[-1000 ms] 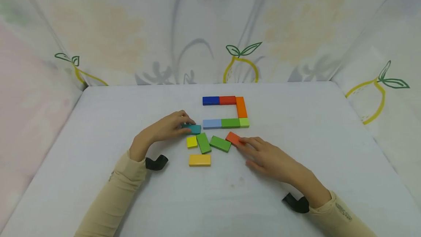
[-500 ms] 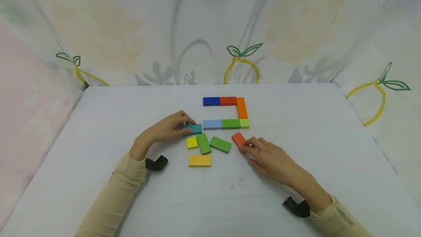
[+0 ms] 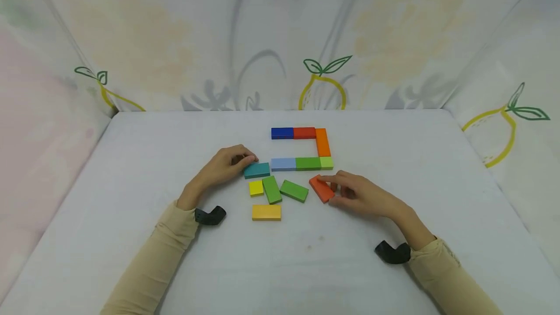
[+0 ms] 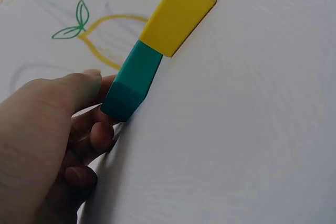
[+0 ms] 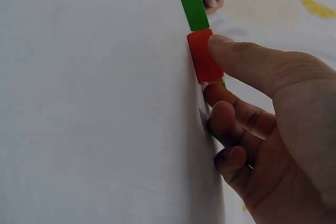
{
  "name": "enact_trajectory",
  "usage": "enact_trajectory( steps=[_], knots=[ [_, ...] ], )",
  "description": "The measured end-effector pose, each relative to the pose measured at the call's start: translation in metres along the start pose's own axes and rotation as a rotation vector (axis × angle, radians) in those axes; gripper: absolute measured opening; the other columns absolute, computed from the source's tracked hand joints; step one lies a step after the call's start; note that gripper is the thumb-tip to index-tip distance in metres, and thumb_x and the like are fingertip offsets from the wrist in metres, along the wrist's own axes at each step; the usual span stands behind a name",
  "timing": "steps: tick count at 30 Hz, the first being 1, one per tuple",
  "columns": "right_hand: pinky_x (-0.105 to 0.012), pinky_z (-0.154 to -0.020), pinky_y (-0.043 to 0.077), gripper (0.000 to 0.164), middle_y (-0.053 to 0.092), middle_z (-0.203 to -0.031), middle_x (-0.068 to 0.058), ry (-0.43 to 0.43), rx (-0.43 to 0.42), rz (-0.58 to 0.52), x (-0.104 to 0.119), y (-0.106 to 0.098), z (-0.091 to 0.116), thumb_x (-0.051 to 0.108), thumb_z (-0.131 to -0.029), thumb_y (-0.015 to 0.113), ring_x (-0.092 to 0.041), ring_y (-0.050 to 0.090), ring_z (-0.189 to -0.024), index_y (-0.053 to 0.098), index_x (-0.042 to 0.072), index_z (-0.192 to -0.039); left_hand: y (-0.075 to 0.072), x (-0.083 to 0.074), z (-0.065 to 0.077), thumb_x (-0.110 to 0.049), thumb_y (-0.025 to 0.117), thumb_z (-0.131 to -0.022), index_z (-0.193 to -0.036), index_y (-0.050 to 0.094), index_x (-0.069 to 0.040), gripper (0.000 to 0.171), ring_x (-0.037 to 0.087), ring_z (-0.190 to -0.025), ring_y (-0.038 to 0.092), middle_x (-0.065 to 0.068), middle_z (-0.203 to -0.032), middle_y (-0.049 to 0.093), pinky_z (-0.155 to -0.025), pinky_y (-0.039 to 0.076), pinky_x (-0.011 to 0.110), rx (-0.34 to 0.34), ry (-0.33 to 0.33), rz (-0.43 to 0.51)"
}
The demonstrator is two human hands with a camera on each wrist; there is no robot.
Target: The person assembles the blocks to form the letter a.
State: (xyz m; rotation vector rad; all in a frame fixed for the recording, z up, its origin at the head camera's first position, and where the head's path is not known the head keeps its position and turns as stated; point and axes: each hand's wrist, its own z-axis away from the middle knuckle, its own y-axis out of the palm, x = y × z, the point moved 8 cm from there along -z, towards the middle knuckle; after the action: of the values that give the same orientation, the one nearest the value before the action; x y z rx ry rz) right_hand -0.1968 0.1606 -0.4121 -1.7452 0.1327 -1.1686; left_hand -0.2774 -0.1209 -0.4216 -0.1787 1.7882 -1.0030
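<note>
In the head view, my left hand (image 3: 225, 164) is at the back-left corner of a teal block (image 3: 256, 170). The left wrist view has the thumb beside that block's end (image 4: 124, 100), with the other fingers loosely bent behind and below it. My right hand (image 3: 365, 192) pinches an orange-red block (image 3: 321, 189) between index finger and thumb; it lies slanted on the table. Thumb and index finger sit at opposite edges of this block (image 5: 206, 56) in the right wrist view. Left of it lie two green blocks (image 3: 294, 191) (image 3: 272, 189).
Behind, a dark blue block (image 3: 282, 133), red block (image 3: 304, 132), orange block (image 3: 323, 142), lime block (image 3: 326, 163), green block (image 3: 308, 164) and light blue block (image 3: 283, 164) form an outline open at left. A small yellow block (image 3: 256, 188) and an amber block (image 3: 266, 212) lie in front.
My left thumb has drawn back from the teal block's front side, and the block is slightly tilted. The orange-red block has shifted right and turned, with my right fingers changing their hold on it.
</note>
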Motion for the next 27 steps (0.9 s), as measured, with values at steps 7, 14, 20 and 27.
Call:
enact_trajectory(
  steps=[7,14,20,27],
  knots=[
    [-0.017,-0.057,0.036,0.046,0.050,-0.082,0.009,-0.011,-0.020,-0.049,-0.0095,0.0017,-0.0027,0.030,-0.085,0.070,-0.003,0.043,-0.064,0.059,0.020,-0.128,0.0013,0.0006,-0.0010,-0.028,0.052,-0.097,-0.104,0.068,-0.017,0.020,0.011,-0.081,0.055,-0.003,-0.099,0.067,-0.074,0.046,0.025,-0.038,0.002,0.004],
    [-0.018,-0.057,0.038,0.044,0.054,-0.086,0.007,-0.028,-0.046,-0.092,-0.0115,0.0024,-0.0033,0.028,-0.084,0.071,-0.005,0.045,-0.065,0.059,0.019,-0.126,0.0005,0.0022,0.0003,-0.026,0.052,-0.097,-0.102,0.068,-0.016,0.019,0.011,-0.078,0.054,-0.003,-0.097,0.068,-0.072,0.046,0.024,-0.060,-0.008,-0.021],
    [-0.018,-0.056,0.039,0.044,0.054,-0.086,0.006,-0.046,-0.055,-0.095,-0.0081,0.0017,-0.0035,0.026,-0.084,0.072,-0.004,0.045,-0.064,0.059,0.017,-0.124,0.0002,0.0022,0.0010,-0.026,0.052,-0.097,-0.102,0.068,-0.016,0.019,0.010,-0.079,0.055,-0.003,-0.098,0.068,-0.072,0.046,0.024,-0.068,-0.004,-0.025],
    [-0.018,-0.056,0.039,0.043,0.054,-0.085,0.006,-0.041,-0.064,-0.087,-0.0087,0.0009,-0.0023,0.027,-0.083,0.073,-0.004,0.045,-0.063,0.059,0.018,-0.123,0.0004,0.0006,0.0006,-0.027,0.052,-0.098,-0.102,0.068,-0.016,0.020,0.010,-0.080,0.055,-0.003,-0.098,0.068,-0.073,0.046,0.024,-0.066,-0.011,-0.013]
  ],
)
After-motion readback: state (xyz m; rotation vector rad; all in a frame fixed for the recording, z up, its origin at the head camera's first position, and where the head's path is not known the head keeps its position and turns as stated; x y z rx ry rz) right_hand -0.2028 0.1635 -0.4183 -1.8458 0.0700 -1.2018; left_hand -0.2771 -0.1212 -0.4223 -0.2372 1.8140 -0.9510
